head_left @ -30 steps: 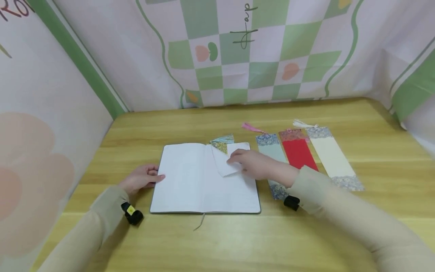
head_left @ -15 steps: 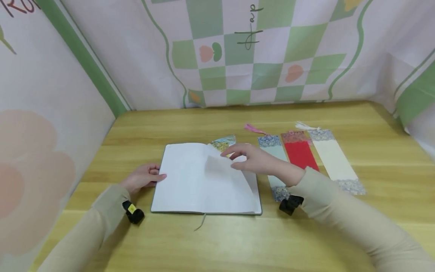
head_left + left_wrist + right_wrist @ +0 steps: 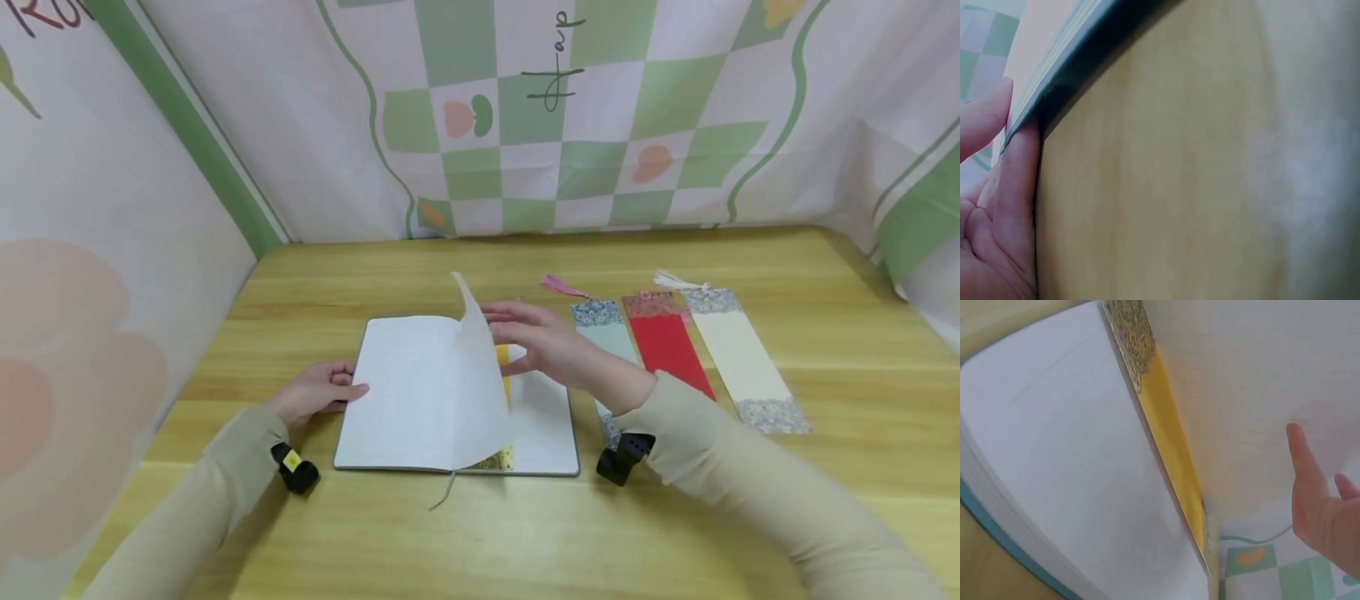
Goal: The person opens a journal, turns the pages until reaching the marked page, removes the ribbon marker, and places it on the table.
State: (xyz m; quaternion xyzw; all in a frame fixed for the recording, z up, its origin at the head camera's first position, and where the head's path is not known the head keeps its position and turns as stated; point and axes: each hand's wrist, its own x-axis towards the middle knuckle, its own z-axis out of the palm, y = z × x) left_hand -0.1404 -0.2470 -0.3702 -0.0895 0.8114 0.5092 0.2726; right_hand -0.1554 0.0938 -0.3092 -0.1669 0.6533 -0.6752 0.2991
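An open notebook [image 3: 397,400] lies on the table with a thin ribbon hanging from its lower edge. My left hand [image 3: 318,392] holds its left edge, thumb over the page and fingers under the dark cover, as the left wrist view shows. One leaf [image 3: 480,392] stands raised near the spine. My right hand [image 3: 547,346] is on the right of this leaf, its extended fingers against it. Under the leaf, a yellow bookmark [image 3: 1172,444] with a patterned end lies along the inner side of the right-hand page [image 3: 1079,450]; the leaf hides part of it in the head view.
To the right of the notebook lie a pale green bookmark [image 3: 609,337] with a pink tassel, a red bookmark [image 3: 667,350] and a cream bookmark [image 3: 738,350] with a white tassel. The right forearm passes over their lower side. A printed curtain [image 3: 600,108] hangs behind the wooden table [image 3: 450,550].
The right hand held a page corner earlier, then hovered over the leaf lying to the right. The leaf now stands up toward the left, uncovering yellow bookmark. The left hand stays put.
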